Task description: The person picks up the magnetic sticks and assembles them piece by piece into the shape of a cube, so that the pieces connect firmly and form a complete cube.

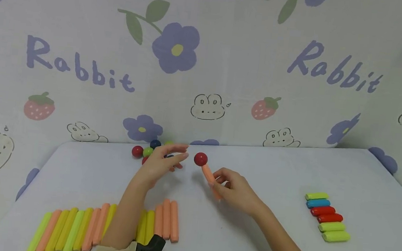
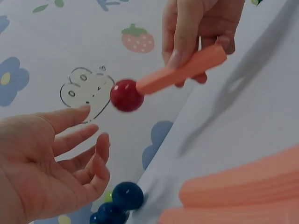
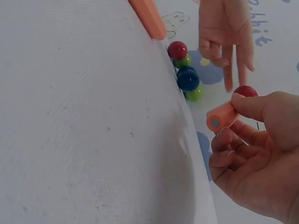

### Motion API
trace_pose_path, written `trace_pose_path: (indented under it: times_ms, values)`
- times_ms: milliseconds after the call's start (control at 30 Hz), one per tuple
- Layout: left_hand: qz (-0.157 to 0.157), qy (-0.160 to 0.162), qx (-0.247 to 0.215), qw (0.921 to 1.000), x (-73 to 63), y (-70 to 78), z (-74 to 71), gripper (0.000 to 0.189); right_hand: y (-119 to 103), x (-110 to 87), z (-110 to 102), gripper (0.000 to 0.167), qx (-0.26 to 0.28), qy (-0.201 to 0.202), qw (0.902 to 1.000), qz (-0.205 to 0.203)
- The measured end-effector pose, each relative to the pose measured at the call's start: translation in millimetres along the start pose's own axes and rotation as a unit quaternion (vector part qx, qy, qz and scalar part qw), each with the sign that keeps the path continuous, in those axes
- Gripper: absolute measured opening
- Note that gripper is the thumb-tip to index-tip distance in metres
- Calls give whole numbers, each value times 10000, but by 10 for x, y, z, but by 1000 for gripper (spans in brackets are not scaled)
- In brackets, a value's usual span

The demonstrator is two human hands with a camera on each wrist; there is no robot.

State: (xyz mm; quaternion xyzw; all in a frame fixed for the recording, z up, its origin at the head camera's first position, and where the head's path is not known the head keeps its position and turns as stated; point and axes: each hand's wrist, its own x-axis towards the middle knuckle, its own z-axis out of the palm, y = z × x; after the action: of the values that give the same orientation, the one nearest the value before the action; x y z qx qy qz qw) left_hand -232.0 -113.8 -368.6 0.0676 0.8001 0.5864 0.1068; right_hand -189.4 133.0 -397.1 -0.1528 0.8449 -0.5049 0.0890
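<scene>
Between thumb and fingers, my right hand (image 1: 236,190) pinches an orange rod (image 1: 208,174) held at a slant above the table. A shiny red ball (image 1: 200,159) sits at the rod's far end. The right wrist view shows a small grey disc (image 3: 215,122) set in the rod's near end. My left hand (image 1: 159,163) is in the air to the left of the ball, fingers apart and loosely bent, holding nothing. In the left wrist view its fingertips (image 2: 84,109) are a short way from the ball.
Behind my left hand, partly hidden, lie several balls, among them a red ball (image 1: 137,151), a green ball (image 1: 148,151) and a dark blue ball (image 1: 155,144). A row of yellow, green and orange rods (image 1: 66,229) lies front left, partly under my forearm. Short coloured rods (image 1: 324,211) lie right.
</scene>
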Motion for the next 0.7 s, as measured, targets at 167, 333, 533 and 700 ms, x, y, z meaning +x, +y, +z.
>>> trace_pose_path:
  times_ms: [167,333,533,700]
  values:
    - [-162,415,196,9988,15,-76,-87,44,-15,-9,-25,26,135,235,9995,143]
    - [-309,479,366,9977,-2,-140,-103,46,-19,-4,-47,29,425,461,9978,233]
    - [-534,375,760,9950,0,-228,-87,48,-54,-12,-74,32,914,678,9914,641]
    - [-556,179,984,9934,12,-288,-63,44,-73,-6,-107,35,1284,815,9840,931]
